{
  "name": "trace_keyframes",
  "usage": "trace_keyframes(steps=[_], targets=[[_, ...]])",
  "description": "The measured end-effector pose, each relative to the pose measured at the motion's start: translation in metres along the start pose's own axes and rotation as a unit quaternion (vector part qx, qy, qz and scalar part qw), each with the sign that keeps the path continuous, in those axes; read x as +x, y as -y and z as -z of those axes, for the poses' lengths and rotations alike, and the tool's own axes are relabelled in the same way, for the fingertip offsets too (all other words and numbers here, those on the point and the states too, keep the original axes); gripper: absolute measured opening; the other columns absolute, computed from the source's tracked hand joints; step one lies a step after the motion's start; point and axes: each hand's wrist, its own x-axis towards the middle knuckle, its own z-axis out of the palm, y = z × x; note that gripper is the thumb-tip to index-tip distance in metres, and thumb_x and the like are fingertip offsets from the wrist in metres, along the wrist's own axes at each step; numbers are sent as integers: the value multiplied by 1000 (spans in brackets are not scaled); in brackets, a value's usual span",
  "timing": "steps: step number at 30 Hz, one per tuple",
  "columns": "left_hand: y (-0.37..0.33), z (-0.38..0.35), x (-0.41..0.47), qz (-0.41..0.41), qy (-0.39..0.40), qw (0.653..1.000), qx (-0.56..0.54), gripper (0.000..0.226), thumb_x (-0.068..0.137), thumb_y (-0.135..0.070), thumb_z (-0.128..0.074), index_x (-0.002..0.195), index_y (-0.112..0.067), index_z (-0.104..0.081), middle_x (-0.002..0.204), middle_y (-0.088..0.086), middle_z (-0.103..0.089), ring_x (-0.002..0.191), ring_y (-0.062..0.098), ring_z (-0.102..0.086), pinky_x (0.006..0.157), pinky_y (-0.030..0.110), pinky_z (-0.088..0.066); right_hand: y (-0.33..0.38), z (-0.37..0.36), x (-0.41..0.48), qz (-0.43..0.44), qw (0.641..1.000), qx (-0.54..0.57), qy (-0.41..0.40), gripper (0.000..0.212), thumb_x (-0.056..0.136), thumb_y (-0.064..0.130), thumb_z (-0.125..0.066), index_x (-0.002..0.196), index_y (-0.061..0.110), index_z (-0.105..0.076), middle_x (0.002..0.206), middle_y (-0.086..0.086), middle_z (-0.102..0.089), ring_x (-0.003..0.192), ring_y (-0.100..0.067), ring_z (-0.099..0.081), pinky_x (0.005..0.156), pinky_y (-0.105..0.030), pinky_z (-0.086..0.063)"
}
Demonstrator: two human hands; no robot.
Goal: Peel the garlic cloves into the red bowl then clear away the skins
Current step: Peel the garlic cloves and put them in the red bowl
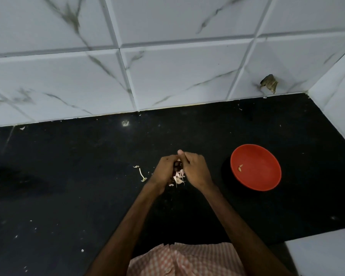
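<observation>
Left hand (163, 172), right hand (195, 168) grip garlic cloves (178, 177); skin scraps (141, 174) left, red bowl (263, 176) right.

A creased garment (187, 259) in salmon-pink and white check shows at six o'clock. Forearms (127, 222), left hand (164, 170) and right hand (196, 169) are bare.

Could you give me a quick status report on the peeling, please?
Left grip and right grip both hold the garlic cloves. Peeled cloves in red bowl, to the right. Skin scraps on counter; nothing blocking.
</observation>
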Motion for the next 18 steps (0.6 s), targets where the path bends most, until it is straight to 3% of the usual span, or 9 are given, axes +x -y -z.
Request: trace_keyframes(steps=[2,4,6,8,10,13,15,18], targets=[[-1,6,-1,77,37,994,-74,40,100,-30,-39,60,-25,-37,54,-10,-31,45,4,-22,40,17,-15,-3,-1,-6,99,988,-106,-44,47,102,41,-38,71,11,-56,60,5,-56,52,-12,-51,50,-33,-46],[1,11,1,118,69,982,-128,40,99,-29,-39,60,-25,-35,52,-10,-27,41,2,-19,40,17,-10,-5,2,-7,185,963,-175,-92,40,100,37,-39,72,14,-55,63,12,-50,54,-3,-43,46,-22,-40],[-2,15,0,131,87,977,-146,40,100,-29,-41,60,-25,-36,51,-11,-28,39,2,-20,38,15,-10,-8,5,-5,206,956,-180,-104,39,99,36,-38,75,13,-59,65,11,-54,56,-1,-44,47,-25,-45],[-1,15,1,76,76,991,-77,42,103,-30,-42,61,-23,-40,52,-10,-34,42,2,-25,39,16,-20,-5,2,-4,117,988,-91,-50,43,103,39,-39,80,14,-66,65,12,-60,57,-3,-52,55,-30,-50],[6,15,5,-56,27,995,76,42,106,-27,-41,64,-20,-46,57,-8,-44,49,4,-37,51,22,-34,1,0,-5,-16,998,56,9,44,105,35,-45,70,18,-65,54,14,-54,53,-2,-51,59,-31,-45],[15,19,12,-172,-2,948,266,34,106,-26,-42,72,-27,-48,67,-10,-51,62,6,-48,62,27,-40,11,1,-9,-147,965,214,45,53,106,33,-45,54,22,-50,47,11,-40,48,-6,-36,52,-25,-34],[17,20,11,-202,-12,922,330,28,105,-31,-41,80,-26,-50,74,-9,-53,68,7,-52,65,28,-42,13,2,-9,-224,929,287,72,52,106,35,-45,56,20,-44,47,8,-34,43,-6,-29,43,-19,-26],[18,20,10,-229,-24,900,369,28,105,-37,-39,91,-17,-53,83,-6,-55,77,11,-56,70,33,-46,13,4,-9,-271,893,349,88,53,104,39,-46,55,22,-42,45,5,-31,37,-7,-23,39,-20,-16]])
